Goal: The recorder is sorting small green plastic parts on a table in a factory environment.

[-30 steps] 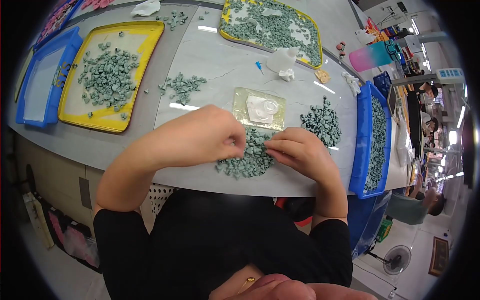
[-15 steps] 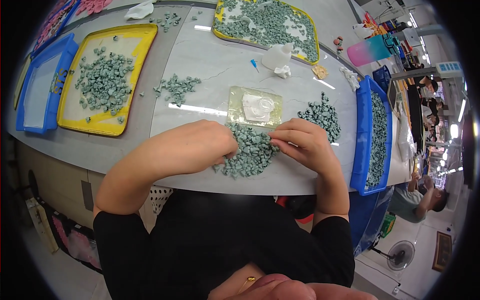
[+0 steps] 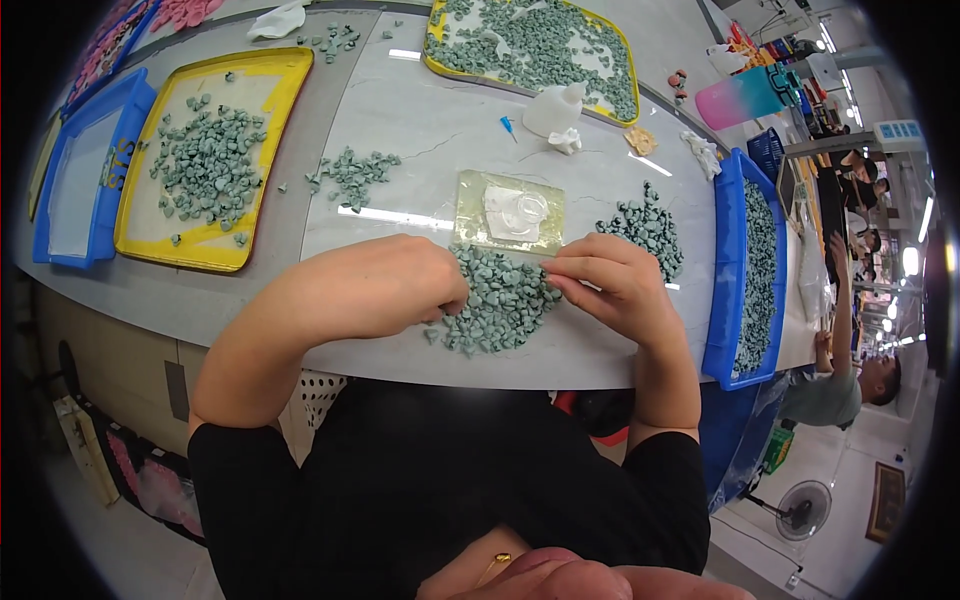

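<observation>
A heap of small grey-green moulded pieces (image 3: 505, 305) lies on the table between my hands. My left hand (image 3: 425, 283) is curled, knuckles up, at the heap's left edge; its fingertips are mostly hidden beneath it. At the right edge, my right hand (image 3: 612, 285) pinches thumb against forefinger; whatever sits in the pinch is too small to name. Just beyond the heap is a flat yellowish translucent pad (image 3: 475, 215), bearing a white sheet (image 3: 508, 220) with a clear round blob on it.
Smaller piles (image 3: 360, 178) (image 3: 645, 235) of such pieces flank the pad. Yellow-rimmed trays (image 3: 285, 110) (image 3: 632, 85) hold more, as does a blue bin (image 3: 722, 300) at right. A white squeeze bottle (image 3: 552, 112), a blue needle tip (image 3: 507, 124) and a pink-teal bottle (image 3: 740, 98) stand farther back.
My left hand has drawn slightly left, while my right keeps its pinch with barely a shift. At far right, another person has raised an arm.
</observation>
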Action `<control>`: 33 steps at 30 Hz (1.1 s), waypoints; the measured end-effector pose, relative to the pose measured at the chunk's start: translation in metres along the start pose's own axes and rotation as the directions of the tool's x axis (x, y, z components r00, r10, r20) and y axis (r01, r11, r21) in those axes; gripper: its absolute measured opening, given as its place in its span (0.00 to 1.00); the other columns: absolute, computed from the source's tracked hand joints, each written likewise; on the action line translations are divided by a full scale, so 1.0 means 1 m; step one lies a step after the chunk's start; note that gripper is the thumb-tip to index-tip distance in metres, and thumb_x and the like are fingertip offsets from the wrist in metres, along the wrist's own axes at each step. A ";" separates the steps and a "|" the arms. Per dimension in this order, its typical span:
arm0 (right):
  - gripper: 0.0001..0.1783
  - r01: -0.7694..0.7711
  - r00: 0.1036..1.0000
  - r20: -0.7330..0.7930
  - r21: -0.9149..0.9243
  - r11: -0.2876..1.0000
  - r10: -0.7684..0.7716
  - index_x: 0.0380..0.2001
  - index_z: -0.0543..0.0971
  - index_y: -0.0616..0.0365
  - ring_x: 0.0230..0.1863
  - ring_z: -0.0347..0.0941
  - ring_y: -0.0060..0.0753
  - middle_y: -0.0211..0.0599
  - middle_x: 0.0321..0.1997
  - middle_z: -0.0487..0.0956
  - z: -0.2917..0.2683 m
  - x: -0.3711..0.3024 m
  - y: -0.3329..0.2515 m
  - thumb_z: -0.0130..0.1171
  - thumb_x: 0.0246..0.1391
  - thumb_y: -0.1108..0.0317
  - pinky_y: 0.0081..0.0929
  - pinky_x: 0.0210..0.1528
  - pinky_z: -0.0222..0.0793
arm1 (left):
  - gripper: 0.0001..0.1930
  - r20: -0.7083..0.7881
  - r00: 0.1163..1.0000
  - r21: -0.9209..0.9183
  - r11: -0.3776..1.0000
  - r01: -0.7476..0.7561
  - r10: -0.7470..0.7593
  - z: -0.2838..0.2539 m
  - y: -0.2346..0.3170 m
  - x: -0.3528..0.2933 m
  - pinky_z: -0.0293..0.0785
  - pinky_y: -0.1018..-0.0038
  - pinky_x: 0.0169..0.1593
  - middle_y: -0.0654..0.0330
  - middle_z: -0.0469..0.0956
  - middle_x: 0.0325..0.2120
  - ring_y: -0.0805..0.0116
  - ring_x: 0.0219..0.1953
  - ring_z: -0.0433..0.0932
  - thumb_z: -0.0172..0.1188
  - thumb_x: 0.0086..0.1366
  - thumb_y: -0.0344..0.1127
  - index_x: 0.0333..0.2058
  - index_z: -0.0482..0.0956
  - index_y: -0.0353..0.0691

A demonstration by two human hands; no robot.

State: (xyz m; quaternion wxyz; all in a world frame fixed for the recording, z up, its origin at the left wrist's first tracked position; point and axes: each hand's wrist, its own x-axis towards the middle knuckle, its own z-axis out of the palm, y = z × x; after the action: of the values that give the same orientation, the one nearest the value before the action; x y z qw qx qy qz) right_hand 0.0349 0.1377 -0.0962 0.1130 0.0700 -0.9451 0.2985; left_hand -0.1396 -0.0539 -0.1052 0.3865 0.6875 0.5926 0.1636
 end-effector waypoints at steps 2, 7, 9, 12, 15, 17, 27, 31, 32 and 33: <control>0.12 0.005 1.000 -0.003 -0.001 1.000 -0.005 0.31 0.80 0.58 0.28 0.74 0.30 0.33 0.29 0.78 0.000 -0.001 0.000 0.65 0.38 0.77 0.22 0.27 0.69 | 0.07 0.007 1.000 0.031 1.000 -0.006 0.005 0.001 -0.001 0.000 0.70 0.64 0.38 0.53 0.75 0.26 0.54 0.34 0.74 0.60 0.49 0.25 0.29 0.76 0.32; 0.12 0.011 1.000 -0.008 0.004 1.000 -0.011 0.31 0.80 0.58 0.27 0.74 0.30 0.33 0.28 0.78 -0.002 -0.002 0.000 0.65 0.38 0.77 0.21 0.26 0.69 | 0.07 0.008 0.999 0.119 0.992 -0.051 0.051 -0.001 0.000 -0.003 0.70 0.65 0.38 0.54 0.75 0.26 0.54 0.35 0.74 0.59 0.49 0.25 0.29 0.76 0.32; 0.12 0.012 1.000 -0.007 0.003 1.000 -0.012 0.31 0.81 0.58 0.27 0.74 0.30 0.33 0.28 0.78 -0.002 -0.001 0.000 0.65 0.38 0.77 0.21 0.26 0.69 | 0.06 0.042 0.999 0.078 0.997 -0.028 0.025 -0.001 0.000 -0.002 0.70 0.65 0.37 0.53 0.74 0.25 0.54 0.34 0.74 0.59 0.49 0.25 0.28 0.75 0.32; 0.12 0.012 1.000 -0.013 0.002 1.000 -0.012 0.31 0.81 0.57 0.27 0.74 0.30 0.33 0.28 0.78 -0.001 -0.002 0.001 0.65 0.38 0.77 0.21 0.25 0.69 | 0.05 0.036 0.999 0.073 0.997 -0.027 0.024 0.002 -0.002 0.001 0.70 0.65 0.36 0.53 0.74 0.24 0.53 0.32 0.74 0.59 0.49 0.25 0.27 0.74 0.33; 0.12 0.015 1.000 -0.011 0.001 1.000 -0.015 0.31 0.81 0.57 0.27 0.74 0.30 0.34 0.28 0.78 0.000 -0.002 0.004 0.65 0.38 0.77 0.21 0.26 0.69 | 0.05 0.013 0.999 0.074 0.996 -0.047 0.046 0.003 -0.003 0.001 0.70 0.64 0.35 0.52 0.74 0.24 0.53 0.31 0.74 0.59 0.50 0.26 0.26 0.74 0.33; 0.12 0.016 1.000 -0.005 -0.001 1.000 -0.016 0.31 0.81 0.57 0.27 0.75 0.30 0.34 0.28 0.78 0.000 -0.001 0.004 0.65 0.38 0.77 0.21 0.26 0.69 | 0.05 -0.002 0.998 0.061 0.996 -0.068 0.068 0.003 -0.005 0.000 0.70 0.66 0.34 0.53 0.73 0.23 0.54 0.30 0.73 0.59 0.49 0.26 0.26 0.74 0.33; 0.11 -0.310 0.932 -0.184 0.036 0.950 0.312 0.33 0.79 0.61 0.30 0.74 0.28 0.37 0.30 0.78 -0.019 -0.005 0.016 0.60 0.42 0.81 0.21 0.32 0.69 | 0.06 -0.306 0.937 -0.808 0.566 -0.162 -0.169 -0.020 0.012 -0.002 0.66 0.80 0.27 0.65 0.69 0.22 0.79 0.24 0.67 0.55 0.53 0.29 0.30 0.69 0.38; 0.14 -0.261 0.965 -0.006 0.093 0.961 0.263 0.37 0.79 0.59 0.31 0.74 0.28 0.37 0.35 0.78 -0.019 -0.008 0.007 0.58 0.43 0.81 0.23 0.35 0.70 | 0.04 -0.360 0.913 -0.931 0.012 -0.364 -0.193 -0.010 0.001 0.011 0.61 0.83 0.25 0.63 0.68 0.25 0.80 0.24 0.63 0.48 0.58 0.28 0.33 0.66 0.38; 0.17 -0.330 0.941 0.135 0.153 0.931 0.312 0.40 0.78 0.56 0.34 0.74 0.31 0.37 0.39 0.76 -0.017 -0.006 -0.003 0.61 0.42 0.79 0.26 0.37 0.71 | 0.04 -0.381 0.903 -0.889 -0.190 -0.417 -0.201 -0.007 0.000 0.014 0.59 0.83 0.24 0.62 0.66 0.25 0.79 0.23 0.61 0.47 0.58 0.27 0.33 0.66 0.37; 0.19 -0.239 0.963 0.157 0.119 0.964 0.219 0.41 0.77 0.55 0.36 0.74 0.33 0.37 0.40 0.75 -0.011 -0.006 -0.005 0.62 0.42 0.77 0.26 0.38 0.71 | 0.04 -0.381 0.902 -0.889 -0.188 -0.417 -0.202 -0.005 0.000 0.017 0.59 0.83 0.24 0.62 0.66 0.25 0.79 0.23 0.61 0.47 0.58 0.27 0.33 0.66 0.37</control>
State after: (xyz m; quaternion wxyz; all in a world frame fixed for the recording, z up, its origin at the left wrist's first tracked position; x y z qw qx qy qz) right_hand 0.0436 0.1407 -0.0859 0.0050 -0.0113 -0.9298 0.3679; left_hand -0.1393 -0.0365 -0.1059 0.6255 0.1392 0.2498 0.7260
